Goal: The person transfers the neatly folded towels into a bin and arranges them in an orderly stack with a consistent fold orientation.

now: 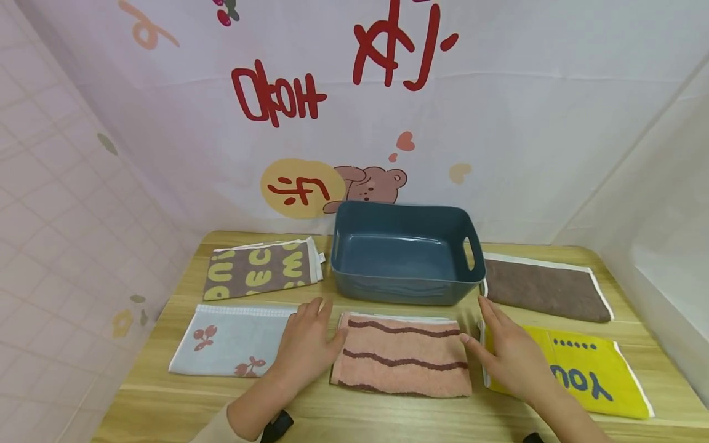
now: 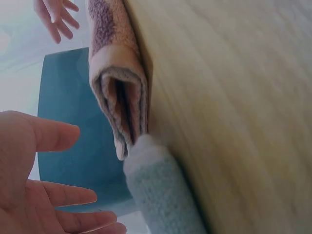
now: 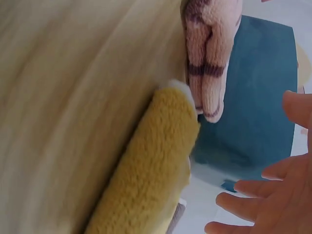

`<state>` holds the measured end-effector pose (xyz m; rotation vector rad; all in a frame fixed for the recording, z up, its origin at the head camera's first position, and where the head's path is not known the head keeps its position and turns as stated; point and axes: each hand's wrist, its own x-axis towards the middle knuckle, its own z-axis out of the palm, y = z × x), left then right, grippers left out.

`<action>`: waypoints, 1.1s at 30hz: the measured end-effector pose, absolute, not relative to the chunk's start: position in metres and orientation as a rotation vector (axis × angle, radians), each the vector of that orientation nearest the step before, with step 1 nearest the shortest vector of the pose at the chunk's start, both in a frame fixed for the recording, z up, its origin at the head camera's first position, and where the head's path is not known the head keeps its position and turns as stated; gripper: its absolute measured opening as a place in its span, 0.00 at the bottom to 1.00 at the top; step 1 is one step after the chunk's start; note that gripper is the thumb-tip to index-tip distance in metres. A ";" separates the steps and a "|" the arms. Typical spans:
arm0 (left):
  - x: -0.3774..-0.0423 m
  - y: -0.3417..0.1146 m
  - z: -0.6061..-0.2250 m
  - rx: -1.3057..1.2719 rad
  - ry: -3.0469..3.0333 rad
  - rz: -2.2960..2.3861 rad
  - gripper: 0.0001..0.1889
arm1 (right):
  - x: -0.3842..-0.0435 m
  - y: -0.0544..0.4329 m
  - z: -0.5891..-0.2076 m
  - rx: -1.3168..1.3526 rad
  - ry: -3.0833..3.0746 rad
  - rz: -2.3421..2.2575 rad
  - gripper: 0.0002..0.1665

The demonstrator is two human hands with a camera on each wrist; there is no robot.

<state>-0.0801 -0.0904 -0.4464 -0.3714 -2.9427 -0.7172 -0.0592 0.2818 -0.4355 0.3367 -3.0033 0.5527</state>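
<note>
A folded pink towel (image 1: 404, 357) with dark wavy stripes lies flat between the two hands. My left hand (image 1: 307, 341) hovers by its left end, fingers extended and thumb apart, over the right part of a folded light blue towel (image 1: 235, 344) with cherries. At the pink towel's other end, my right hand (image 1: 512, 354) is spread above a folded yellow towel (image 1: 600, 363) with blue letters. Neither hand grips anything. In the left wrist view the pink towel's folded layers (image 2: 119, 97) show; in the right wrist view the yellow towel (image 3: 151, 161) is close to the camera.
Behind the pink towel stands a dark blue plastic bin (image 1: 401, 287) with cut-out handles. A brown towel with yellow letters (image 1: 268, 271) lies left of it, a plain brown towel (image 1: 545, 288) right. A printed white cloth (image 1: 515, 135) hangs behind the wooden table (image 1: 149, 394).
</note>
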 end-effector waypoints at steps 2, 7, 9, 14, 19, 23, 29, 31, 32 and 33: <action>-0.080 -0.088 -0.447 -0.376 -2.944 -0.733 0.31 | -0.058 0.280 -0.438 0.362 -2.985 0.552 0.51; -0.077 -0.084 -0.448 -0.370 -2.941 -0.817 0.28 | -0.058 0.275 -0.440 0.406 -2.972 0.545 0.50; -0.077 -0.082 -0.449 -0.364 -2.944 -0.859 0.28 | -0.058 0.273 -0.441 0.409 -2.975 0.550 0.49; -0.077 -0.079 -0.450 -0.360 -2.951 -0.930 0.27 | -0.059 0.268 -0.442 0.402 -2.995 0.556 0.49; -0.077 -0.078 -0.450 -0.319 -2.967 -0.976 0.27 | -0.058 0.264 -0.444 0.388 -3.029 0.618 0.48; -0.076 -0.076 -0.449 -0.285 -2.981 -1.029 0.26 | -0.058 0.260 -0.444 0.365 -3.068 0.655 0.46; -0.075 -0.074 -0.449 -0.276 -3.000 -1.099 0.13 | -0.061 0.256 -0.447 0.352 -3.098 0.628 0.39; -0.075 -0.073 -0.449 -0.278 -3.018 -1.136 0.13 | -0.061 0.255 -0.449 0.340 -3.106 0.614 0.37; -0.075 -0.073 -0.449 -0.278 -3.027 -1.154 0.14 | -0.061 0.255 -0.450 0.331 -3.112 0.611 0.37; -0.075 -0.073 -0.450 -0.277 -3.035 -1.165 0.14 | -0.061 0.255 -0.451 0.323 -3.118 0.613 0.36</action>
